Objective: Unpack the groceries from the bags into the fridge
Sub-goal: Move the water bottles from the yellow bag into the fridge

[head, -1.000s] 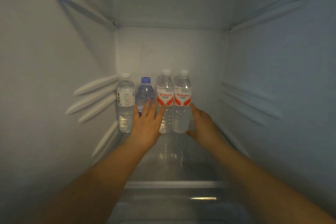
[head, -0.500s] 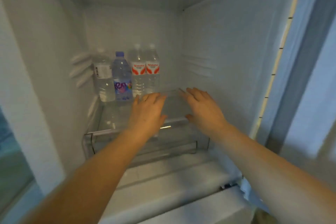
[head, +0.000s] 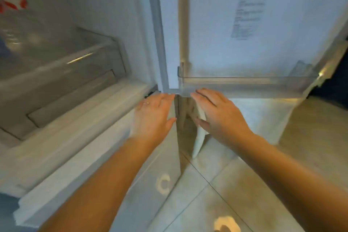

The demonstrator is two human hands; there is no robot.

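Observation:
The fridge stands open on the left, its glass shelf (head: 56,62) above a clear drawer (head: 71,98). Blurred water bottles (head: 11,15) with a red label show at the top left edge. My left hand (head: 152,117) hovers with straight fingers in front of the fridge's lower right corner, holding nothing; a ring is on one finger. My right hand (head: 220,117) is beside it, fingers spread and empty, just below the door's clear bin (head: 244,81). No grocery bag is in view.
The open fridge door (head: 244,24) fills the upper right, with a printed label on its inner face. A white strip-like object (head: 199,137) hangs below my right hand. Tiled floor (head: 226,184) spreads underneath.
Both hands have drawn back out of the fridge, away from the bottles. My view has swung right and down toward the door bin and floor.

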